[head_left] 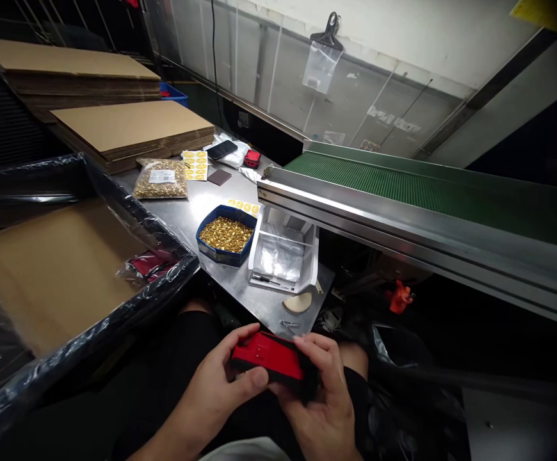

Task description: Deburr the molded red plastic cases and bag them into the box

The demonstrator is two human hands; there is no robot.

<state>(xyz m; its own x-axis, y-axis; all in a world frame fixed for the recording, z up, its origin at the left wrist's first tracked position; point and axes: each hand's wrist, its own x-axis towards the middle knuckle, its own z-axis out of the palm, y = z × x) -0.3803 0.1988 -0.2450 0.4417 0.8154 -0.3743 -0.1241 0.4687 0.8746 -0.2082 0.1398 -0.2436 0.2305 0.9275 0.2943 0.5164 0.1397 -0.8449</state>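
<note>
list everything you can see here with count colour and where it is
red and black part: one, red and black, in both hands
blue tray: one, holding gold pieces, mid table
bag: one, clear, gold pieces, behind tray
sticker sheets: two, yellow, by bag and tray
clear box: one, transparent, right of tray
cardboard stacks: two, brown, far left
lined carton: one, brown, black film, left
conveyor: one, green, right
phone: one, black, far table end
left hand: one, on part's left end
right hand: one, on part's right end
</note>
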